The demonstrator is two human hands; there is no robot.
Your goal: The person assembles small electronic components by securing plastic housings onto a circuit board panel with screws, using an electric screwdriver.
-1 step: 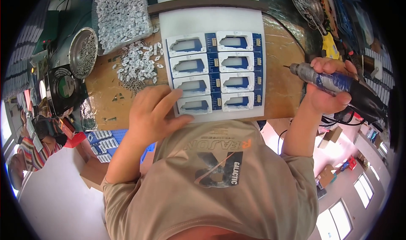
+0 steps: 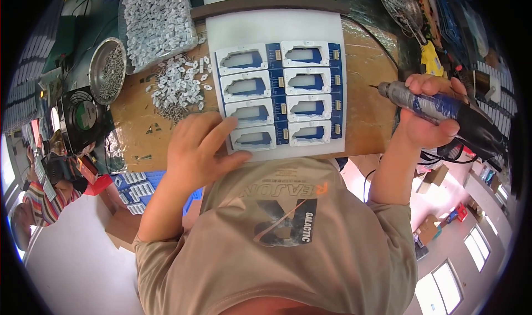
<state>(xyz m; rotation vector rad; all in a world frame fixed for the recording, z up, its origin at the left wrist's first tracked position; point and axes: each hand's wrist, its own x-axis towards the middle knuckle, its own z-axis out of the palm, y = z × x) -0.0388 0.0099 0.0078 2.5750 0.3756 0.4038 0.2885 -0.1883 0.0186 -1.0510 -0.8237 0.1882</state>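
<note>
My left hand (image 2: 200,146) lies at the near left corner of a blue circuit board (image 2: 275,97), its fingers spread and nothing in them. The fingertips reach the edge of the nearer left white plastic frames (image 2: 270,133); whether they press on them I cannot tell. Two columns of such frames, each with a cut-out window, sit on the board. To the right, my right hand (image 2: 429,121) is wrapped round a power screwdriver (image 2: 429,105) with a silver front and dark body. Its thin bit points left, well apart from the board.
White foam sheet (image 2: 271,31) lies under the board, crossed by a dark bar (image 2: 271,3). At left are loose white clips (image 2: 180,85), screws (image 2: 173,111), a metal bowl of screws (image 2: 111,74), a bag of clips (image 2: 158,24) and a black fan (image 2: 83,115). Another bowl (image 2: 399,7) stands far right.
</note>
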